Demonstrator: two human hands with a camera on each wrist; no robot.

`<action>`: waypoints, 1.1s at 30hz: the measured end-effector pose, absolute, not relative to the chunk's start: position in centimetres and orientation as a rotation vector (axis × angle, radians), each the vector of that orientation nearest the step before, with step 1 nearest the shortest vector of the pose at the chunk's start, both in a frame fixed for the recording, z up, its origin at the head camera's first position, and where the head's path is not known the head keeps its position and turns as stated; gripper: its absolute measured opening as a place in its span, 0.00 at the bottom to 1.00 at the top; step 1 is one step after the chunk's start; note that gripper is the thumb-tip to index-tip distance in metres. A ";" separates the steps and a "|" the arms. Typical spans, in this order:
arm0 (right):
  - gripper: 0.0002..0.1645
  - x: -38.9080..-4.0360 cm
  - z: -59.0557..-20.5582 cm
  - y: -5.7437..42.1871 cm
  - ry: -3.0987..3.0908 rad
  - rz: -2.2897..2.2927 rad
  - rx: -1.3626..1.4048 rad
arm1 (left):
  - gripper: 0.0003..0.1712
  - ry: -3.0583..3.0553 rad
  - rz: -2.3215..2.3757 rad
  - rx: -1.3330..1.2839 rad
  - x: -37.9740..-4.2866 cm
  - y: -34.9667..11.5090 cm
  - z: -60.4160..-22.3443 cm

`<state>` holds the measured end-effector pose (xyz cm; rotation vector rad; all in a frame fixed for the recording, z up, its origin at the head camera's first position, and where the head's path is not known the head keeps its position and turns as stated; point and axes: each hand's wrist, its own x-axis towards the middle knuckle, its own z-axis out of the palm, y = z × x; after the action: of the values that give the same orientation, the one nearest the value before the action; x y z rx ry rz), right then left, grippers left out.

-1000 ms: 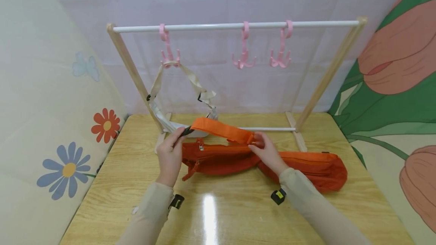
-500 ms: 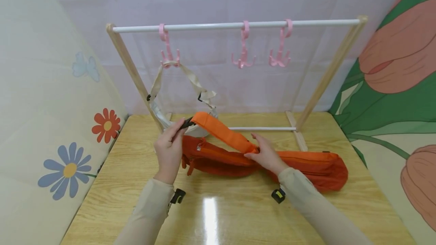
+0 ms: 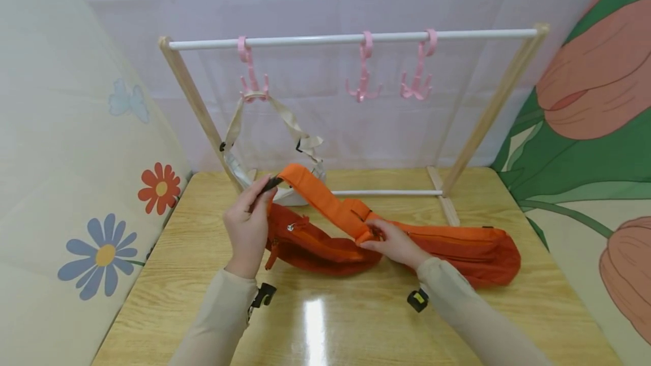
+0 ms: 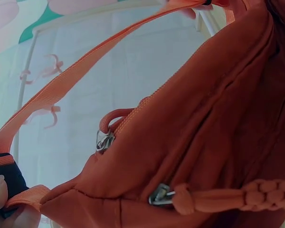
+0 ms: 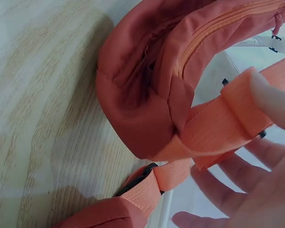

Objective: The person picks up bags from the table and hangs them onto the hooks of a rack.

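Observation:
An orange-red waist bag (image 3: 317, 250) lies across the middle of the table, its left end raised beside my left hand (image 3: 246, 227). That hand pinches the black buckle (image 4: 8, 179) where the bright orange strap (image 3: 322, 196) meets the bag's end. From there the strap arches up and slants down to my right hand (image 3: 394, 243). In the right wrist view, my right thumb lies over the doubled strap and the fingers are behind it. Metal zipper pulls (image 4: 105, 141) show on the bag's front. A second orange-red bag (image 3: 473, 253) lies to the right, partly behind my right wrist.
Behind the bags stands a rack with a white rail (image 3: 305, 40) and wooden legs. Pink hooks (image 3: 364, 81) hang from it. A white bag (image 3: 295, 196) hangs by its strap (image 3: 287, 117) from the left hook. Patterned cloths flank the table (image 3: 168, 298).
My left hand has moved slightly up and left, lifting the bag's left end. My right hand has slid a little down and left along the strap, and the strap now slants more steeply.

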<state>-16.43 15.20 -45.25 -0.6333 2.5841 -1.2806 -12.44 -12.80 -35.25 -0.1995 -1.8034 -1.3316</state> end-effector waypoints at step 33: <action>0.12 -18.7 -38.2 16.7 2.923 -1.717 -0.245 | 0.11 -1.954 -1.297 -0.020 -10.5 -15.2 -41.6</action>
<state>-18.72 16.72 -38.22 -0.2453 2.9231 -1.7172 -10.47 -15.16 -41.57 -0.0205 -1.9536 -1.2966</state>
